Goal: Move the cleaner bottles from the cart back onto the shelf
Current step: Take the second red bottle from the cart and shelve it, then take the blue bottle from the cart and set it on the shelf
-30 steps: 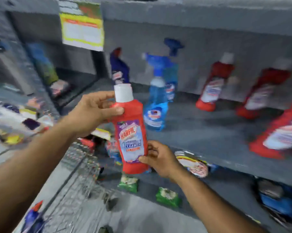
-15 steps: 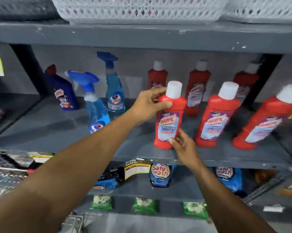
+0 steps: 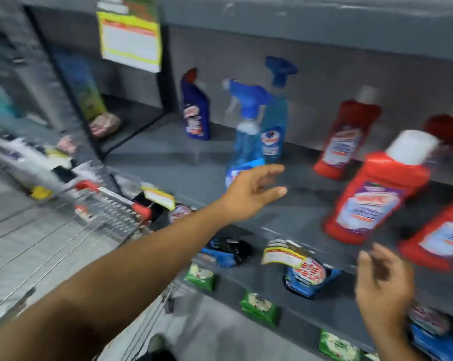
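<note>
The left hand [image 3: 251, 194] reaches from the lower left toward centre frame on a straight arm, palm down, fingers loosely spread and holding nothing, hovering over the grey shelf [image 3: 183, 168]. The right hand [image 3: 384, 285], at lower right below the shelf's front edge, is blurred, fingers curled loosely and empty. The red cleaner bottle [image 3: 374, 196] stands on the shelf at right, clear of both hands, white cap up, its long axis leaning toward the upper right.
</note>
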`<state>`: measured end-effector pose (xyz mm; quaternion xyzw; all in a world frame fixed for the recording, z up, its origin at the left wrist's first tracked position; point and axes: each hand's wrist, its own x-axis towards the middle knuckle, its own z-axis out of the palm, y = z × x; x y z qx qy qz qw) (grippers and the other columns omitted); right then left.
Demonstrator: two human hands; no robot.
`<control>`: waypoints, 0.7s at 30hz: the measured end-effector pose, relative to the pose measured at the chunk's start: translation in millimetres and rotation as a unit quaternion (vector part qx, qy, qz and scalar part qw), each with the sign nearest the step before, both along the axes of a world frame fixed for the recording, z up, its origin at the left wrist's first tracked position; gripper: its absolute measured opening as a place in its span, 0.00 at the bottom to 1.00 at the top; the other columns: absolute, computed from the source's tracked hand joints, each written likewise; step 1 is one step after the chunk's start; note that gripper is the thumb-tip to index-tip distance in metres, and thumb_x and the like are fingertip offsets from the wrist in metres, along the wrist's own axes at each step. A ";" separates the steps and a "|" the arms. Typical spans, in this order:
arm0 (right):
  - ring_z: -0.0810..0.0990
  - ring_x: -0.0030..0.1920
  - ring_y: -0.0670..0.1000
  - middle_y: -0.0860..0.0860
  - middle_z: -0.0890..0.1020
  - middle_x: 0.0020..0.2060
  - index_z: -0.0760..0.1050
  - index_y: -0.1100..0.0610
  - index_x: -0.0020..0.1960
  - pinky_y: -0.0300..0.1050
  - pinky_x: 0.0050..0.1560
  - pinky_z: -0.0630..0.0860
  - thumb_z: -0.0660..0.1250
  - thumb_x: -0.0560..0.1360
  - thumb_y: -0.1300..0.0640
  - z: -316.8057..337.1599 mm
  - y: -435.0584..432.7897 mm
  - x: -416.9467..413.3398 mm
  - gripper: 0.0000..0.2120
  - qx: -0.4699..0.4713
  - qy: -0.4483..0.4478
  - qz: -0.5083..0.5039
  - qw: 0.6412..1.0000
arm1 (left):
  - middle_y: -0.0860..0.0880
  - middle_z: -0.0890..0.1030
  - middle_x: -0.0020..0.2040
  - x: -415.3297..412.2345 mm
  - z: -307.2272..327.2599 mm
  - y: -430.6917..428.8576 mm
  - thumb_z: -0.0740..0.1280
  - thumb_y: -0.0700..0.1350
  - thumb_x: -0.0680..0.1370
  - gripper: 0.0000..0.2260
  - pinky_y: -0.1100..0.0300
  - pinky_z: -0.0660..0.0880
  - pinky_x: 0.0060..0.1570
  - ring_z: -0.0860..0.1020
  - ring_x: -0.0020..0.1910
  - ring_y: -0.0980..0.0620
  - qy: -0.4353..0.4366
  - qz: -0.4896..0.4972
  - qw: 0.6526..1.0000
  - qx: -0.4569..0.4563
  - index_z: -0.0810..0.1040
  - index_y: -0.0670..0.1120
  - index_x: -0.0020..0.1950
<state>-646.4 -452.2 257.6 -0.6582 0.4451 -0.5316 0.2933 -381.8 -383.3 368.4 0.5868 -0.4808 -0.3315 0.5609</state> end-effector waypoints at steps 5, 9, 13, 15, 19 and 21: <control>0.81 0.44 0.48 0.58 0.81 0.42 0.79 0.55 0.48 0.48 0.49 0.79 0.65 0.69 0.36 -4.4 60.6 96.2 0.23 0.080 0.131 0.228 0.961 | 0.39 0.79 0.50 128.3 -49.9 142.8 0.66 0.32 0.75 0.13 0.57 0.76 0.49 0.79 0.42 0.53 0.028 0.236 0.970 0.044 0.74 0.39 0.59; 0.75 0.50 0.31 0.47 0.79 0.43 0.79 0.52 0.47 0.23 0.54 0.66 0.64 0.72 0.49 32.6 107.9 222.8 0.09 -0.025 0.131 0.380 0.915 | 0.44 0.80 0.44 218.2 -78.7 258.7 0.66 0.34 0.75 0.11 0.72 0.74 0.35 0.78 0.32 0.66 0.027 0.424 0.898 0.114 0.75 0.38 0.57; 0.81 0.49 0.49 0.49 0.81 0.46 0.80 0.55 0.49 0.41 0.55 0.75 0.69 0.71 0.57 36.4 153.7 355.0 0.07 0.004 0.160 0.522 0.838 | 0.38 0.78 0.60 276.9 -123.9 363.0 0.67 0.41 0.76 0.15 0.45 0.76 0.56 0.80 0.55 0.41 0.075 0.549 0.806 0.208 0.74 0.42 0.63; 0.81 0.49 0.52 0.51 0.82 0.48 0.79 0.54 0.53 0.49 0.54 0.77 0.71 0.70 0.61 22.5 183.6 418.0 0.11 0.024 0.215 0.578 0.787 | 0.34 0.76 0.62 293.0 -152.3 408.1 0.67 0.41 0.76 0.18 0.39 0.75 0.56 0.77 0.58 0.35 0.125 0.593 0.756 0.248 0.72 0.40 0.64; 0.79 0.51 0.44 0.47 0.79 0.53 0.73 0.49 0.61 0.47 0.55 0.76 0.70 0.72 0.53 -32.3 249.2 520.8 0.18 0.133 0.405 0.673 0.604 | 0.37 0.79 0.53 295.5 -207.7 471.1 0.67 0.39 0.76 0.17 0.50 0.77 0.42 0.78 0.43 0.44 0.179 0.608 0.704 0.321 0.72 0.36 0.63; 0.79 0.50 0.48 0.48 0.78 0.53 0.71 0.50 0.62 0.48 0.51 0.77 0.69 0.72 0.51 -69.6 279.5 556.5 0.19 0.155 0.483 0.677 0.533 | 0.37 0.77 0.61 296.0 -239.0 488.8 0.67 0.39 0.75 0.20 0.49 0.76 0.53 0.78 0.52 0.43 0.189 0.564 0.708 0.382 0.70 0.41 0.67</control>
